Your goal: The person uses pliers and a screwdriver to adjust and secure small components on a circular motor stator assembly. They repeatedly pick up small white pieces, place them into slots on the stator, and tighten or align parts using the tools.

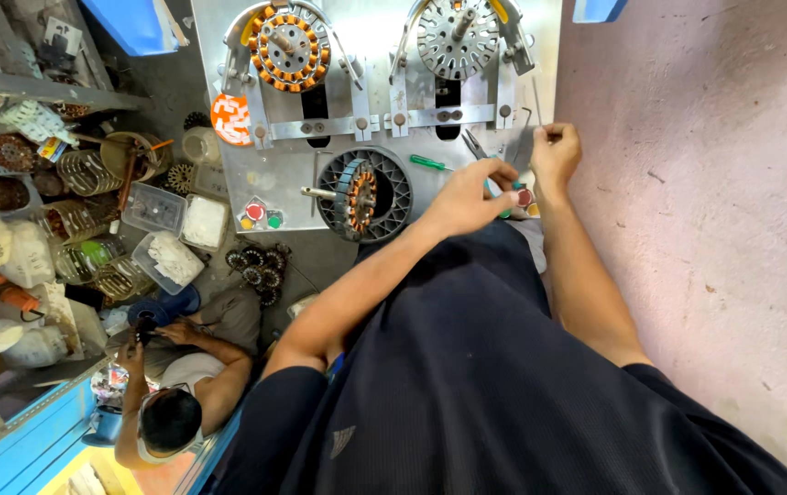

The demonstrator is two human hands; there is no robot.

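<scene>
My left hand [467,197] reaches over the right part of a metal winding bench [357,55], fingers curled near a green-handled screwdriver [430,163] and a small red button [524,197]; whether it grips anything is hidden. My right hand [556,151] is pinched on a thin wire hook [526,119] at the bench's right edge. A wound stator [361,195] sits on a spindle in a round opening left of my hands. Two more stators are clamped at the top, one with copper coils [289,48] and one bare [456,38].
Another person [178,385] sits on the floor at lower left, holding a small dark part. Clear plastic tubs [174,240], wire coils and shelves of parts crowd the left side. Several small stators [261,268] lie on the floor. A pink wall [705,183] stands on the right.
</scene>
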